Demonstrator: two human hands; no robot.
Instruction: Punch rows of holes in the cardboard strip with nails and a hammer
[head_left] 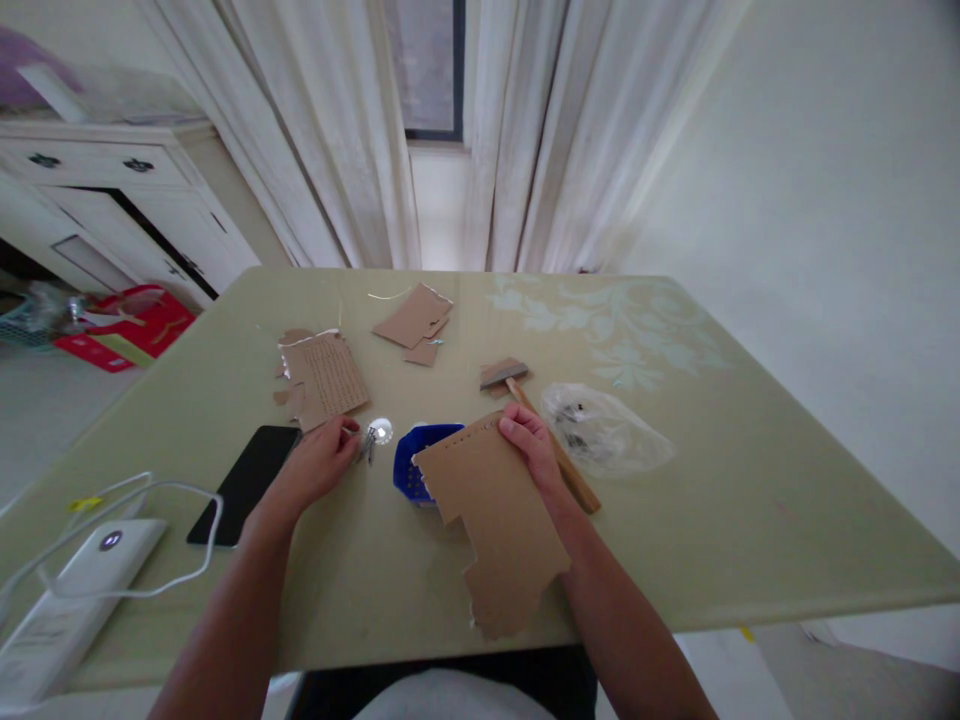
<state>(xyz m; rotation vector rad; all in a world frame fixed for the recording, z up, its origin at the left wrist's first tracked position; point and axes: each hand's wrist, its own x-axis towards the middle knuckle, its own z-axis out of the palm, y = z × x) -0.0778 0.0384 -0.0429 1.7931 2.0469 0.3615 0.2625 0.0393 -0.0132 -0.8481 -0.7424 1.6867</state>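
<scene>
My right hand (pixel 531 440) pinches the upper right edge of a torn piece of brown cardboard (pixel 502 520). A row of small holes runs along that edge, and the sheet tilts over part of a blue plastic basket (pixel 409 465). My left hand (pixel 328 458) rests low over the table with its fingers curled together; whatever may be between them is too small to make out. Right beside its fingertips lie several nails (pixel 369 446) and a small clear round disc (pixel 381 431). The handwritten cardboard piece (pixel 326 375) is just beyond the left hand.
A hammer (pixel 559 450) lies to the right with its head on a cardboard scrap, beside a clear plastic bag (pixel 604 430). Further back are more cardboard pieces (pixel 412 318). At left are a black phone (pixel 244 485) and a white power strip (pixel 82 600) with a looping cable.
</scene>
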